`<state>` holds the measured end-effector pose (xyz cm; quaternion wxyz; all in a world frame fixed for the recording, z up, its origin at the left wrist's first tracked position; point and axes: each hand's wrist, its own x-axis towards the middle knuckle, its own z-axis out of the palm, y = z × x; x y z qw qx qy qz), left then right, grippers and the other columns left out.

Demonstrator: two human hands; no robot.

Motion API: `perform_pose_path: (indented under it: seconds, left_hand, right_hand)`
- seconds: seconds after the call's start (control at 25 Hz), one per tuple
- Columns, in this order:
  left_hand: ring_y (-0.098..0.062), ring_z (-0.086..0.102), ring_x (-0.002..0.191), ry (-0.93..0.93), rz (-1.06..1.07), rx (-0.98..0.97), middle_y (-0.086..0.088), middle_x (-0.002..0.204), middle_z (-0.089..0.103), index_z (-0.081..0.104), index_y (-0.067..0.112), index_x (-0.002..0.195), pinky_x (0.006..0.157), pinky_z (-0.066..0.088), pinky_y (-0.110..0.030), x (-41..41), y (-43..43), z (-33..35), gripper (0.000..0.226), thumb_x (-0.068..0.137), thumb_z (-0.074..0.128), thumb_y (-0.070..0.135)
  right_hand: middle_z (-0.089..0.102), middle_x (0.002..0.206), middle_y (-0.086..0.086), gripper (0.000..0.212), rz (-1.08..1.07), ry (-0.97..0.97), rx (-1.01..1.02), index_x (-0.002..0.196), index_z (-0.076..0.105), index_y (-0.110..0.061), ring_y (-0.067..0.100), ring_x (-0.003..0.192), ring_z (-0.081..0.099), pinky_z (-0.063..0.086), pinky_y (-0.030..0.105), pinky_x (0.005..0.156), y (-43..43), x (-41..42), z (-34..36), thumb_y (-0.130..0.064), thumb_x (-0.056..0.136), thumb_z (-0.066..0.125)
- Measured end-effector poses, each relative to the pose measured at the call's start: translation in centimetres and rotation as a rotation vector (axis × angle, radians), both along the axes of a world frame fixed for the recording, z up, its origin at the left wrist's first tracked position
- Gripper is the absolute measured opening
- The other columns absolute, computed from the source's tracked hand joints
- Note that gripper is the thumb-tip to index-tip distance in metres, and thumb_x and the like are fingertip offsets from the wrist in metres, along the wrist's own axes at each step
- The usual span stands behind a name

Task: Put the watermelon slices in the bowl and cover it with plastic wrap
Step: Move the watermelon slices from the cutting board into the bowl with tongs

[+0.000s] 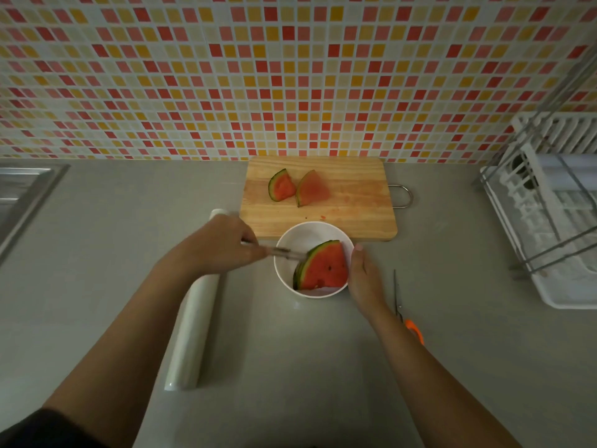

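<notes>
At the far left edge a steel sink is set into the grey bench. Right of it a roll of plastic wrap lies on the bench, running near to far, its far end hidden under the left hand. That hand's grip is clenched around a thin metal utensil, too blurred to name more closely, whose tip reaches over the white bowl to the rind of the watermelon slices stacked inside, against the bowl's right wall. Just beyond the bowl, touching or slightly under its far rim, sits a wooden cutting board with two more slices on its far left part, one smaller slice and one paler slice, side by side. The right hand lies against the bowl's right side, its grip released, fingers fairly straight along the rim. Just right of that wrist, orange-handled scissors lie closed on the bench. At the far right stands a white dish rack.
</notes>
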<state>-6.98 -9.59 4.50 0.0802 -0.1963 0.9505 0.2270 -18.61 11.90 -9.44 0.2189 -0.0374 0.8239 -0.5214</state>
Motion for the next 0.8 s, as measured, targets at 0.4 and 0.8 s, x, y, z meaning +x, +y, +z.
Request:
perform_pose_path:
  seconds: [0.4,0.8]
  left_hand:
    - [-0.020,0.057,0.061,0.217,0.680,0.392,-0.005,0.064,0.068,0.065,0.012,0.058,0.070,0.052,-0.034,-7.7,0.2,-6.9,0.038,0.083,0.060,0.040]
    - [-0.035,0.062,0.073,0.314,0.486,0.014,-0.020,0.077,0.068,0.067,0.000,0.080,0.059,0.039,-0.030,-8.3,1.5,-7.9,0.032,0.093,0.051,0.026]
  right_hand:
    - [0.059,0.091,-0.006,0.055,0.032,0.018,0.034,0.102,0.061,-0.023,0.015,0.089,0.053,0.037,0.031,0.079,0.1,-0.5,0.0,-0.055,0.093,0.017]
    - [0.058,0.087,-0.009,0.054,0.000,0.013,0.044,0.096,0.062,-0.029,0.012,0.085,0.054,0.037,0.030,0.077,0.1,-0.2,0.1,-0.058,0.092,0.017]
